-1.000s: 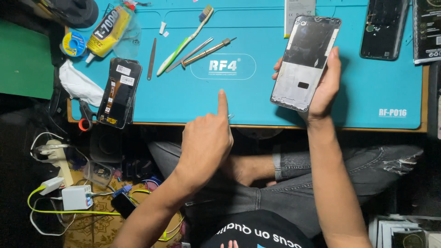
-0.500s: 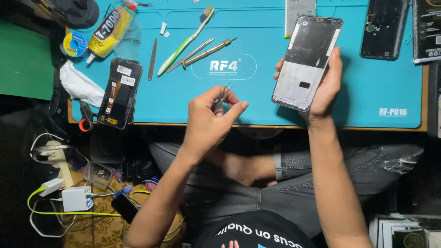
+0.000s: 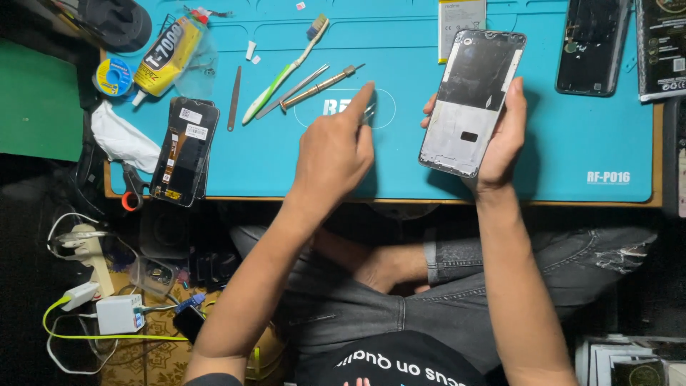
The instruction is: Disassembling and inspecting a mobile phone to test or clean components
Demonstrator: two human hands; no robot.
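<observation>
Blue-green rubber work mat (image 3: 557,107) covers the low bench, with the person's crossed legs below it. On it, the left hand (image 3: 336,154) reaches forward, forefinger stretched out over the mat's middle, pinching what seems a thin pair of tweezers (image 3: 369,113), though the tool is hard to make out. To its right, the right hand (image 3: 500,139) grips a bare phone frame (image 3: 471,100) by its edges, tilted above the mat. A green toothbrush (image 3: 286,68), a brass screwdriver (image 3: 321,84) and a glue tube (image 3: 164,57) lie well to the left.
</observation>
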